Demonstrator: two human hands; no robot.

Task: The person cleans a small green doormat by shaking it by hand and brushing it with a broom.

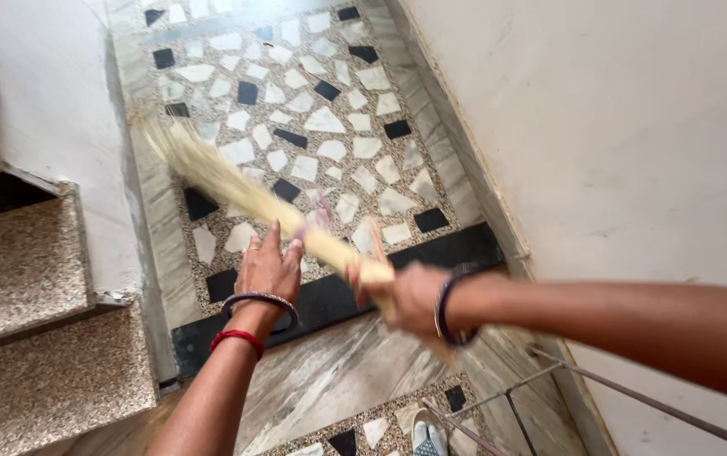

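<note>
A pale straw broom [236, 190] slants from the lower right up to the left, its bristle tip blurred over the mosaic landing [313, 110]. My right hand [405, 295] is closed around the broom's handle end. My left hand [269, 268], with bangles and a red thread at the wrist, rests open with its fingers against the middle of the broom shaft.
Speckled stone stairs [34, 270] rise at the left. A plain wall [617, 143] runs along the right, with a thin metal rail [625, 393] below it. A black stone strip [465, 245] edges the landing. A foot in a sandal [427, 437] shows at the bottom.
</note>
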